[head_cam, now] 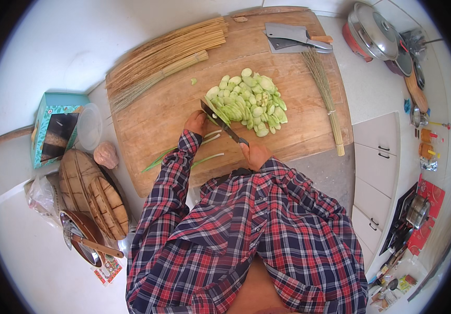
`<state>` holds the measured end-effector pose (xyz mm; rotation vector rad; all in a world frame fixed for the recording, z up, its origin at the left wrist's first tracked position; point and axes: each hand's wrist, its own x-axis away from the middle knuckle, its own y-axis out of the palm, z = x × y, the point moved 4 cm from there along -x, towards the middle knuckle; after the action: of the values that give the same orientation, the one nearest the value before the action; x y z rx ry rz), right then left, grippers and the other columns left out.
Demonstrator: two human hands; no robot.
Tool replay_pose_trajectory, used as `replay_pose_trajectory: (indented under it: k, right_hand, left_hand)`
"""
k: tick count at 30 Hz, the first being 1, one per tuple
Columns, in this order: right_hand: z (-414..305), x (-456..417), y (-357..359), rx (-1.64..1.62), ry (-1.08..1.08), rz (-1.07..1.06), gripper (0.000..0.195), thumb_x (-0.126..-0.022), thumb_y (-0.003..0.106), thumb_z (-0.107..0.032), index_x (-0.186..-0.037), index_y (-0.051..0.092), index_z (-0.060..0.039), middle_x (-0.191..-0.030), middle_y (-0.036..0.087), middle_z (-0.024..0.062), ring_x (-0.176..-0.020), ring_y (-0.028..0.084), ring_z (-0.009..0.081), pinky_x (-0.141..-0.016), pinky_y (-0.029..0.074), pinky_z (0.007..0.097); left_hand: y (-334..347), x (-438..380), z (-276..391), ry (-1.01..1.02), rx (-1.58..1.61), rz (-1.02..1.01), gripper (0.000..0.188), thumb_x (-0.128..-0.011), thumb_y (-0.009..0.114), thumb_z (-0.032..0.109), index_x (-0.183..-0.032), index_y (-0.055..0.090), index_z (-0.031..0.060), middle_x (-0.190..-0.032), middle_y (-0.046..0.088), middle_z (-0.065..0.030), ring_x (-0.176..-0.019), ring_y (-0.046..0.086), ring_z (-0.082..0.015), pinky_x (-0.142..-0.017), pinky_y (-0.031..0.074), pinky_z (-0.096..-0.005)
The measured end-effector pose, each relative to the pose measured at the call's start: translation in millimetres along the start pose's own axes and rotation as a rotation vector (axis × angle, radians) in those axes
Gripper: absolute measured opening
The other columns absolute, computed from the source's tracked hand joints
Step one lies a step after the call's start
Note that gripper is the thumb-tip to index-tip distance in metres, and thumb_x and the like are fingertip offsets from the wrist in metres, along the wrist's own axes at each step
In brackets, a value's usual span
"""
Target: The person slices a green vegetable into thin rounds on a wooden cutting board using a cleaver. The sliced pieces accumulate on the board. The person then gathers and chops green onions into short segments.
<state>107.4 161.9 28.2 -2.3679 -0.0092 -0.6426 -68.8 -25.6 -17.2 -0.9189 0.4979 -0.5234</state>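
My right hand (257,155) grips the handle of a kitchen knife (225,127). Its long dark blade slants up and left, against the left edge of a heap of pale green vegetable slices (249,102). Close to the blade's left side, my left hand (197,123) has its fingers curled; whether they hold a piece is hidden. A small white-green bit clings to the blade. Several scallion stalks (207,159) lie on the wooden board (296,137), partly under my left sleeve. One stray green piece (193,81) sits apart from the heap.
Bundled straw stalks (178,47) line the board's back left. Two cleavers (288,33) lie back right, above a straw whisk (327,106). Left of the board stand a teal box (45,133), a plastic lid (89,126) and wooden lids (78,180). An electric pan (374,33) occupies the right counter.
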Motion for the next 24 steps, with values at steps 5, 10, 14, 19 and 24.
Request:
replay_pose_trajectory:
  k: [5,10,14,19,24]
  right_hand:
    - [-6,3,0,0.031,0.016,0.03,0.05,-0.098,0.042,-0.046,-0.087,0.062,-0.0014,-0.079,0.064,0.0254,-0.076,0.061,0.0468,-0.067,0.048,0.055]
    - [-9,3,1,0.068,0.054,0.022,0.052,-0.098,0.041,-0.047,-0.086,0.061,-0.0007,-0.079,0.064,0.0257,-0.074,0.061,0.0471,-0.066,0.048,0.0554]
    - [-19,5,-9,0.044,0.053,-0.003,0.053,-0.099,0.04,-0.046,-0.086,0.061,0.0008,-0.081,0.064,0.0267,-0.077,0.061,0.0473,-0.068,0.047,0.0552]
    - [-21,2,-7,0.03,0.04,-0.08,0.053,-0.099,0.038,-0.044,-0.088,0.063,0.0009,-0.084,0.064,0.0273,-0.082,0.061,0.0469,-0.072,0.047,0.0543]
    - [-25,3,-9,0.004,0.035,-0.039,0.051,-0.1,0.038,-0.042,-0.087,0.062,0.0017,-0.082,0.063,0.0281,-0.081,0.06,0.0471,-0.072,0.047,0.0542]
  left_hand:
    - [-3,-1,2,0.025,0.0,-0.008,0.017,-0.078,0.065,0.005,-0.094,0.065,0.0017,-0.097,0.063,-0.015,-0.09,0.062,-0.0347,-0.077,0.053,-0.0399]
    - [-3,-2,3,0.03,-0.008,-0.023,0.017,-0.078,0.065,0.005,-0.094,0.065,0.0014,-0.098,0.063,-0.0151,-0.09,0.062,-0.035,-0.077,0.053,-0.0404]
    - [-1,-5,4,0.022,-0.006,-0.035,0.016,-0.078,0.064,0.004,-0.093,0.065,0.0013,-0.098,0.063,-0.0152,-0.091,0.062,-0.0348,-0.078,0.052,-0.0403]
    - [-1,0,1,0.049,-0.018,-0.03,0.018,-0.078,0.064,0.005,-0.096,0.064,0.001,-0.099,0.063,-0.016,-0.09,0.062,-0.0361,-0.076,0.053,-0.0416]
    - [1,-3,1,0.058,-0.03,-0.031,0.018,-0.079,0.061,0.005,-0.096,0.064,0.0008,-0.097,0.063,-0.0167,-0.089,0.061,-0.0371,-0.077,0.052,-0.0422]
